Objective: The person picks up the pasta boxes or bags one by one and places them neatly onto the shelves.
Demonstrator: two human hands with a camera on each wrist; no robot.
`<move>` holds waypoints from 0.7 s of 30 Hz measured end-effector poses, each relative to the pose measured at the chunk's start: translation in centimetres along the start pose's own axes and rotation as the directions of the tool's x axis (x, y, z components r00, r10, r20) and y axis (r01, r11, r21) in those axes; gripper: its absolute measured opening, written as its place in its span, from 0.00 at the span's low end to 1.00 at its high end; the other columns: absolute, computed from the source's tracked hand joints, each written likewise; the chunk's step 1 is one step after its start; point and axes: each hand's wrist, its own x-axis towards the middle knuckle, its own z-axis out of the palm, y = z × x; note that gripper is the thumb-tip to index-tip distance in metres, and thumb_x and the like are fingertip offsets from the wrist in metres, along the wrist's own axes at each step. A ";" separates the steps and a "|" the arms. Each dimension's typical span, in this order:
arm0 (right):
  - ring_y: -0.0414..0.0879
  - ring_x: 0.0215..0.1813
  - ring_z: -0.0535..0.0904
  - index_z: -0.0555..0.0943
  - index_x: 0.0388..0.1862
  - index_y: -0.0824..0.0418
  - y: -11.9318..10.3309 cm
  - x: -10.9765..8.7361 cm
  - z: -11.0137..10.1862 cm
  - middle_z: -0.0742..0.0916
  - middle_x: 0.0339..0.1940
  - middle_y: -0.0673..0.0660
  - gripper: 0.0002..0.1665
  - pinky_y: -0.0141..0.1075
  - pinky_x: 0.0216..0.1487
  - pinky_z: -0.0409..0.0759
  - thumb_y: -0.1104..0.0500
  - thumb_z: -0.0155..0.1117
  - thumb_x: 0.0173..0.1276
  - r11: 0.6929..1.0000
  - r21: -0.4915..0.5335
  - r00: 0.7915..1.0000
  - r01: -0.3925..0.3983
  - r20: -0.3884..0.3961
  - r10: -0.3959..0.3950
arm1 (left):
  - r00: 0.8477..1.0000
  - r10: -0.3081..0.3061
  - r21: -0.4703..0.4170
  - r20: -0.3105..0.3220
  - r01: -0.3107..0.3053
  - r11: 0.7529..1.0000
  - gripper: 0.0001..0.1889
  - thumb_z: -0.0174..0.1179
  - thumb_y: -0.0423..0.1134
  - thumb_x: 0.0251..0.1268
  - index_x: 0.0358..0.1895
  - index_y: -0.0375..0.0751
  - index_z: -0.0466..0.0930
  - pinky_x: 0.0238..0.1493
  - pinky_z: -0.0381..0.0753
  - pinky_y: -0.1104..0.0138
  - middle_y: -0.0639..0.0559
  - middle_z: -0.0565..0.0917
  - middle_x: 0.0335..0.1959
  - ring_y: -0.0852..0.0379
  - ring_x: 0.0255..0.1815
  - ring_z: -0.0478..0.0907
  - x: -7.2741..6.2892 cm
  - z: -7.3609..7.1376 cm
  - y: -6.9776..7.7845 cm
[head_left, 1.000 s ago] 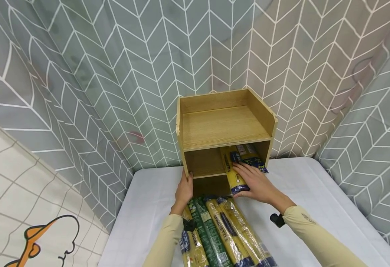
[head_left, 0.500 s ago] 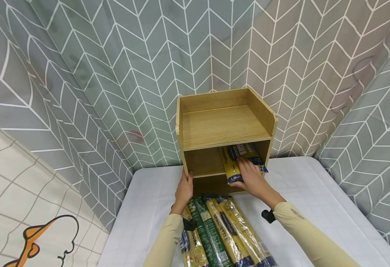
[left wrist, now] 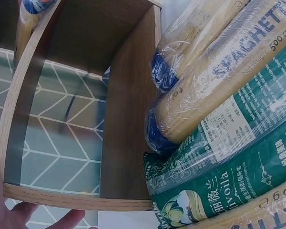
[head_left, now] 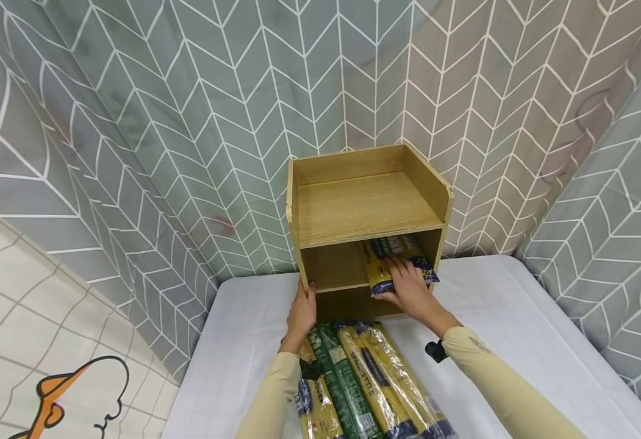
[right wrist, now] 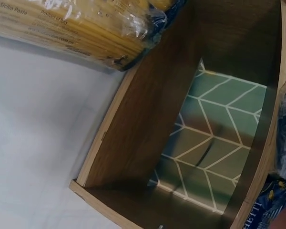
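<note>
My left hand (head_left: 300, 314) grips the left side panel of a small wooden shelf (head_left: 366, 210); in the left wrist view its fingers (left wrist: 69, 220) reach round the panel's edge. My right hand (head_left: 412, 297) holds a yellow-and-blue spaghetti pack (head_left: 376, 273) by its near end, fingers over it and thumb at the front. Most of this pack lies inside the middle compartment, toward the right. Against the right wall, beside it, lies another yellow-and-blue pack (head_left: 427, 269), its near end sticking out slightly. The right wrist view catches only slivers of that hand at its edge.
On the white-covered table (head_left: 243, 353), in front of the shelf, several pasta packs lie side by side: a green pack (head_left: 347, 381) and yellow spaghetti packs (head_left: 372, 381). The shelf has an upper tray and a lower compartment (right wrist: 205, 143). A patterned curtain (head_left: 320, 79) hangs behind.
My right hand has moved forward and slightly left, sliding the spaghetti pack deeper into the middle compartment. The left hand keeps its hold on the side panel.
</note>
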 end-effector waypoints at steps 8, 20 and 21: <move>0.68 0.76 0.66 0.65 0.77 0.70 0.1 0.5 0.4 0.72 0.77 0.70 0.53 0.62 0.65 0.69 0.42 0.74 0.63 1.000 -0.003 1.000 -0.007 0.007 0.007 | 1.000 0.001 0.005 0.007 -0.001 1.000 0.33 0.32 0.56 0.86 0.85 0.46 0.46 0.57 0.75 0.31 0.34 0.72 0.75 0.27 0.65 0.77 0.0 -0.1 -0.3; 0.66 0.75 0.67 0.65 0.77 0.68 -0.4 -0.3 1.9 0.71 0.78 0.69 0.52 0.60 0.65 0.70 0.44 0.75 0.62 0.999 -0.050 0.991 -0.019 -0.137 0.012 | 1.000 -0.008 -0.010 0.015 0.008 1.000 0.33 0.32 0.57 0.85 0.85 0.49 0.46 0.56 0.76 0.32 0.35 0.74 0.74 0.27 0.64 0.78 0.1 0.0 -0.1; 0.65 0.75 0.68 0.65 0.78 0.67 -0.4 -0.4 1.9 0.71 0.78 0.69 0.52 0.60 0.65 0.70 0.45 0.75 0.63 0.999 -0.051 0.990 -0.015 -0.144 0.008 | 1.000 -0.006 -0.009 0.014 0.006 1.000 0.33 0.32 0.57 0.85 0.85 0.49 0.46 0.56 0.76 0.32 0.35 0.73 0.74 0.27 0.64 0.78 0.1 0.0 -0.1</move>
